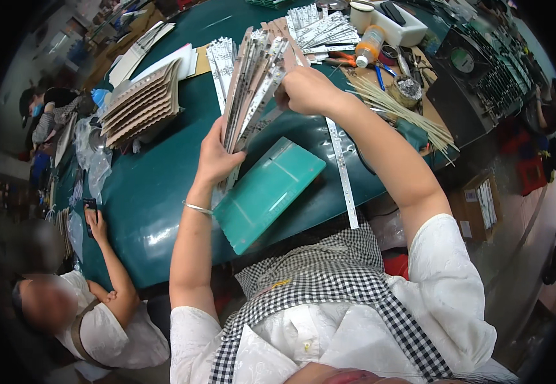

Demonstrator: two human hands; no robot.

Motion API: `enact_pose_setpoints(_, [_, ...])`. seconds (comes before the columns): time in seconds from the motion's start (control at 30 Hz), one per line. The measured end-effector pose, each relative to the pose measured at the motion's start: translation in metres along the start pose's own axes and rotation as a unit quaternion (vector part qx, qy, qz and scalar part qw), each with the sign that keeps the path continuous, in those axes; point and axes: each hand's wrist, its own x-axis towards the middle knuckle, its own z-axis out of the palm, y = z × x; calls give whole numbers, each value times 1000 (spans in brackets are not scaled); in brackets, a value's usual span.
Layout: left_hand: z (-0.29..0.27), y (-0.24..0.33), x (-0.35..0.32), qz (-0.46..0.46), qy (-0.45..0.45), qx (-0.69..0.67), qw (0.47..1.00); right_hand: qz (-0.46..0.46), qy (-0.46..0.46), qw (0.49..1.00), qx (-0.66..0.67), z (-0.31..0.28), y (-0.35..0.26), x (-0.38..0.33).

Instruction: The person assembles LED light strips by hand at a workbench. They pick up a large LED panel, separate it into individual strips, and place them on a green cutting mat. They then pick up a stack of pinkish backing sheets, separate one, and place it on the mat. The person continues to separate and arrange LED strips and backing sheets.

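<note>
A bundle of long narrow strips [250, 89], white circuit-board strips with small dark parts and brown pieces among them, stands tilted above the table. My left hand [216, 153] is closed around its lower end, thumb across the near side. At the bundle's right edge is my right hand [313, 91], fingers curled in; what they pinch is hidden. Below the bundle lies a flat green plastic block [269, 192], close to the table's near edge. A single white strip [342, 169] runs from under my right forearm out past that edge.
More white strips [326, 32] are fanned out behind. An orange bottle [370, 46], pliers [342, 59] and thin sticks [406, 115] lie to the right. Corrugated brown sheets [140, 102] are stacked left. At the left edge another person holds a phone [90, 211].
</note>
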Motion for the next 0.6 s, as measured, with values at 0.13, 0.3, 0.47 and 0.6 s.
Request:
enact_pose_setpoints(0.13, [-3,-11,-1,-31,-4,-51,998,-158,247,954,-58,4,6,-11])
enact_pose_setpoints(0.3, [-25,-17,-16,-88,40,-191,977,-19,350,933,83,10,20,-90])
enact_pose_setpoints(0.47, [-39,-24,-34,-70,148,-143,976,182,160,969,50,74,26,-159])
enact_pose_setpoints(0.6, [-25,-33,-48,-25,243,-71,967,223,138,965,20,80,11,-163])
